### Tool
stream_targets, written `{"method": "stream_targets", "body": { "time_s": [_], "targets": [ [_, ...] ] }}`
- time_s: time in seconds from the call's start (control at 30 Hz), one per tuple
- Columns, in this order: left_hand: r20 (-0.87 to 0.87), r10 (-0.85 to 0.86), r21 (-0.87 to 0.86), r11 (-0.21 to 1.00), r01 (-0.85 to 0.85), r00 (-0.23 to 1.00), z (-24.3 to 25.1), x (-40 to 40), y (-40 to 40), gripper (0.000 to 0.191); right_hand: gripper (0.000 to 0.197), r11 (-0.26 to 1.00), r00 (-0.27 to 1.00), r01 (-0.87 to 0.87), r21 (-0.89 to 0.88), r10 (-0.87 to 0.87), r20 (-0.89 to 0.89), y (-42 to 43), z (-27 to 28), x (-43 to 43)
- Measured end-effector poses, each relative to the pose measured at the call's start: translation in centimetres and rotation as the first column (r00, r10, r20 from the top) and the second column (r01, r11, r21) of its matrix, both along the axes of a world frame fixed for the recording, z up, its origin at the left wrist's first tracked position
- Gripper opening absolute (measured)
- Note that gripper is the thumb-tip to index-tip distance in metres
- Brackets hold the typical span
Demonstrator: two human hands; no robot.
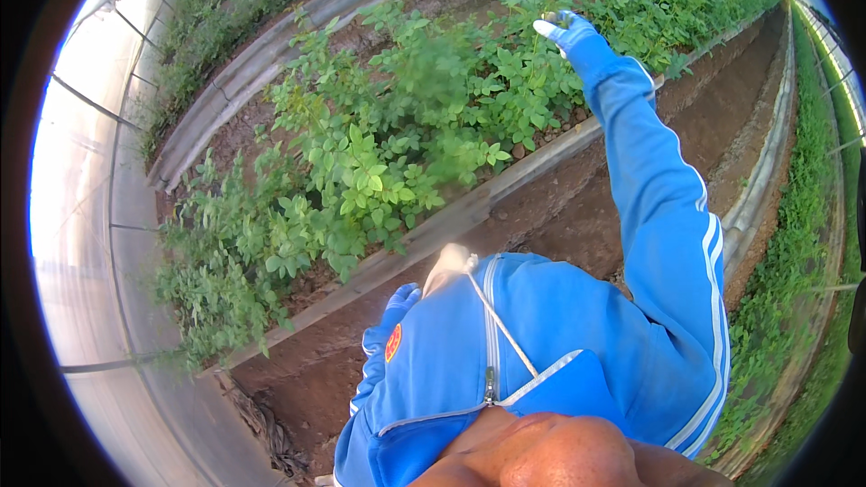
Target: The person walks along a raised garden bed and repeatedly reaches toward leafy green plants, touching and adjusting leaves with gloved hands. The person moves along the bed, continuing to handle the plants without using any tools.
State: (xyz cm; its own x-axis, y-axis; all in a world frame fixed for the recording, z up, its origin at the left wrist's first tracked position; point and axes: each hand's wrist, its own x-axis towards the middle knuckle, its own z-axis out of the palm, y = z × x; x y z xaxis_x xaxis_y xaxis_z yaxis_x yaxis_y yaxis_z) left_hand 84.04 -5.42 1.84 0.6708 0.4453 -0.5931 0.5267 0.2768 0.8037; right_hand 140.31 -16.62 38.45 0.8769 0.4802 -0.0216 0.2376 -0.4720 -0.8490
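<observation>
My right hand [572, 34], in a blue and white glove, reaches out over the leafy, rose-like bushes [419, 95]. Its thumb and fingers curve towards each other near the upper shoots. Something small and yellowish shows at the fingertips; whether it is gripped is unclear. Low at my waist is my left hand [404, 297], gloved alike and partly hidden behind my blue jacket [555, 311]. A pale, cream-coloured thing [446, 267], perhaps cloth or a bag, sticks out beside it. Whether the left hand touches it cannot be seen.
A low grey board edging [453, 213] separates the planted bed from the brown soil path [568, 216]. Plastic sheeting [88, 230] on a frame forms the wall at left. Further green rows [778, 352] lie at right, and dry debris [270, 426] lies on the path's near end.
</observation>
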Motion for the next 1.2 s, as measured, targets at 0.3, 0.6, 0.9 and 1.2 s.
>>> {"method": "stream_targets", "body": {
  "time_s": [0.3,0.6,0.9,1.2],
  "targets": [
    [0.136,0.241,-0.541,0.831,-0.132,0.961,0.8,5.7,-3.3,0.031,0.03,0.917,0.72,0.144,0.372,0.161,-0.675,-2.1,-0.5,-2.0],
    [0.19,-0.04,-0.187,0.979,0.077,0.981,5.4,9.3,-1.5,0.029,0.021,0.634,0.752,0.218,0.742,0.375,-0.542,-15.7,-8.9,-10.9],
    [0.365,-0.572,0.658,0.717,0.23,0.735,24.4,34.9,-8.6,0.029,0.016,0.519,0.717,0.405,0.752,0.329,-0.614,-32.9,-17.0,-14.8],
    [-0.399,-0.33,0.905,-0.292,0.309,0.856,34.2,57.3,-8.5,0.04,0.021,0.472,0.762,0.563,0.678,0.02,-0.647,-54.8,-20.2,-7.9]
  ]
}}
